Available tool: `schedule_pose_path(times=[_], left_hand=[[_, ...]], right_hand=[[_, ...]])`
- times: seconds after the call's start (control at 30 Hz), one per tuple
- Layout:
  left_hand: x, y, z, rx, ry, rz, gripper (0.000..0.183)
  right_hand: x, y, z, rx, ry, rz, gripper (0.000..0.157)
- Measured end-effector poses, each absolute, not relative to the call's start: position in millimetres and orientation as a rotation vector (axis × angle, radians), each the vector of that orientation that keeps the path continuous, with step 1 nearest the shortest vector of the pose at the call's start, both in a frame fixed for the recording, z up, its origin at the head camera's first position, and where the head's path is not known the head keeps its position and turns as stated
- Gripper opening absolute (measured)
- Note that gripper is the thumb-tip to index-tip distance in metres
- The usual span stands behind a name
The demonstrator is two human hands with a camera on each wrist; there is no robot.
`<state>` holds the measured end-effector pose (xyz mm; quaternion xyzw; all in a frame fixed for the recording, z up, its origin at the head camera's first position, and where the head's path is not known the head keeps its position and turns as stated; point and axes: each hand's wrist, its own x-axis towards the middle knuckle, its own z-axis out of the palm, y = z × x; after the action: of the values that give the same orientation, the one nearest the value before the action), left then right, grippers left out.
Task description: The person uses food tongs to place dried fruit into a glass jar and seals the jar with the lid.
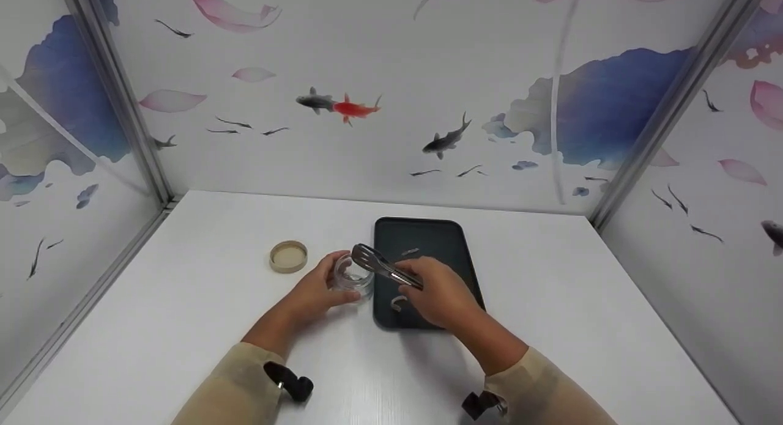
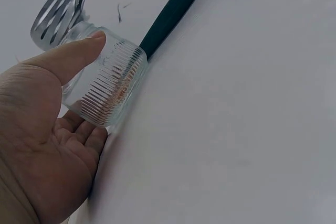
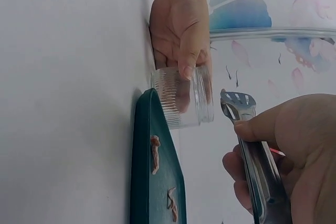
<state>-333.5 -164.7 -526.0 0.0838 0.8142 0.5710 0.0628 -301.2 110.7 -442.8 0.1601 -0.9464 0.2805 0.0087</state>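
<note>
My left hand (image 1: 312,293) grips a ribbed clear glass jar (image 2: 118,74) standing on the table, its thumb on the near side and fingers behind. Something orange-brown shows low inside the jar through the ribs. Pinched in my right hand (image 1: 445,293) is a pair of metal tongs (image 3: 257,166) with slotted heads. The tong heads (image 1: 364,257) hover close over the jar's mouth, and a small brownish bit (image 3: 222,92) shows at their tip. Beside the jar lies a dark green tray (image 1: 422,232), partly under my right hand, bearing a few small dried-looking, pale brown pieces (image 3: 155,155).
A round tan lid (image 1: 288,257) lies on the white table (image 1: 214,272) left of the jar. Printed panels with fish and petals (image 1: 391,58) enclose the table at the back and both sides, with metal posts (image 1: 116,88) at the corners.
</note>
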Motion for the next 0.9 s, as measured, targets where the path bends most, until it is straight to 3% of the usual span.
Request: schedule_pose_path(times=[0.3, 0.9], left_hand=[[-332.5, -164.2, -524.5, 0.264, 2.430, 1.741, 0.088], [-333.1, -163.9, -525.5, 0.245, 2.445, 1.722, 0.095]], right_hand=[[-302.0, 108.7, -443.5, 0.567, -2.933, 0.837, 0.042], [-304.1, 111.2, -448.2, 0.515, -2.937, 0.899, 0.072]])
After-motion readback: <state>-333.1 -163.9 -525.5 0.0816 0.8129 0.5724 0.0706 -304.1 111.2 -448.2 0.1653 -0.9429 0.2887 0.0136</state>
